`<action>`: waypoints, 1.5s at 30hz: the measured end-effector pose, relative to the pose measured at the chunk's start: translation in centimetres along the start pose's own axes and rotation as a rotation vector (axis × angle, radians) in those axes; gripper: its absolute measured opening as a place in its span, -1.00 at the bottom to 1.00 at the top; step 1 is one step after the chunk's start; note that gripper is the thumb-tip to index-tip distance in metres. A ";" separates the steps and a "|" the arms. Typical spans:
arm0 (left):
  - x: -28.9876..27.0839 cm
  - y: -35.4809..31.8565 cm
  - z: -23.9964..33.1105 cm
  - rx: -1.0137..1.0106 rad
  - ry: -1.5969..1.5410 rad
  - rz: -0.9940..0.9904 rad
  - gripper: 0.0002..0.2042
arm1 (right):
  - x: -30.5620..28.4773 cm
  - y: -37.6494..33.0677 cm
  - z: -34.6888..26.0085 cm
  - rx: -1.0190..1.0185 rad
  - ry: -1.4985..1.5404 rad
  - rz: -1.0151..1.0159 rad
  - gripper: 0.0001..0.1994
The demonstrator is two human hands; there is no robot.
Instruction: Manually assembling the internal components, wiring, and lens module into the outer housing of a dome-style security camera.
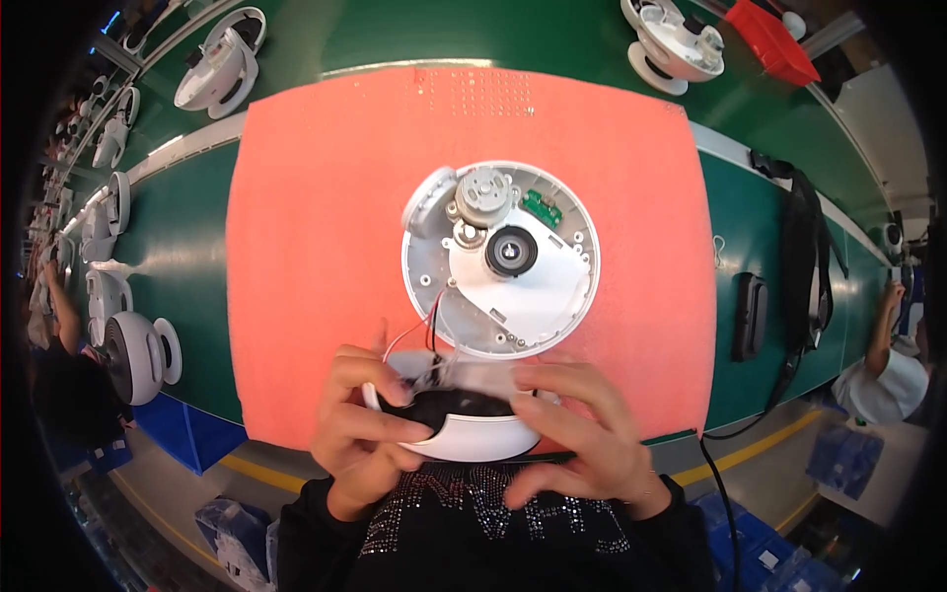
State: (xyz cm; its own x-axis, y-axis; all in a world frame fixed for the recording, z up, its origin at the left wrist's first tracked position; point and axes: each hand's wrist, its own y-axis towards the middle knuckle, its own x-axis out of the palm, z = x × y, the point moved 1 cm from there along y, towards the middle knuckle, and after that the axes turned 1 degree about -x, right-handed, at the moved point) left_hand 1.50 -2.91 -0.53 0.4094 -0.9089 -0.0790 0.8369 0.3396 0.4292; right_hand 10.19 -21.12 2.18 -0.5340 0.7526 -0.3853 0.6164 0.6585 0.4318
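A white rounded housing (483, 439) with a dark interior is held close to my body, at the near edge of the pink mat. My left hand (365, 419) grips its left side, fingers curled over the rim. On the other side, my right hand (587, 429) has its fingertips on the housing's upper rim, with the thumb lower and apart. Something pale and blurred shows between the hands. Red and black wires (430, 321) run from there to a round white base (582, 316) lying open on the mat. Inside that base are a silver motor (484, 195), a green circuit board (542, 207) and a black ring (511, 252).
The pink mat (306, 257) covers the green bench. Small screws (493, 94) stand in rows at its far edge. Part-built white fan units (222, 74) line the conveyor. To the right are a black case (750, 316), a black strap (804, 266) and a red bin (774, 41). Co-workers sit at both sides.
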 end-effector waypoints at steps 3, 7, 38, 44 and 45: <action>-2.6 1.5 0.7 -0.089 -0.057 0.033 -0.76 | -3.9 0.5 0.1 -0.014 -0.222 0.236 -0.40; -6.8 4.0 0.7 -0.169 -0.265 0.078 -0.69 | -9.5 6.3 3.3 0.214 0.039 0.680 -0.53; -17.2 1.6 -6.0 -0.574 -0.781 0.419 -0.51 | 28.9 27.7 3.1 0.536 0.775 -0.372 -0.43; -11.7 4.4 -1.1 -0.424 0.550 -0.497 -0.51 | 24.7 27.2 6.7 0.643 0.677 -0.524 -0.30; -10.9 5.3 -1.0 -0.409 0.614 -0.636 -0.51 | 22.1 27.7 9.2 0.560 0.796 -0.440 -0.30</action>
State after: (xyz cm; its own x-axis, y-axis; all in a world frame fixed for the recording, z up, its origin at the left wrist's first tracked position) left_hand 1.80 9.03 1.69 -0.1412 -0.7071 -0.6929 0.9814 -0.0079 -0.1919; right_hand 20.78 13.68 -1.88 -0.8734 0.3711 0.3153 0.3476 0.9286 -0.1300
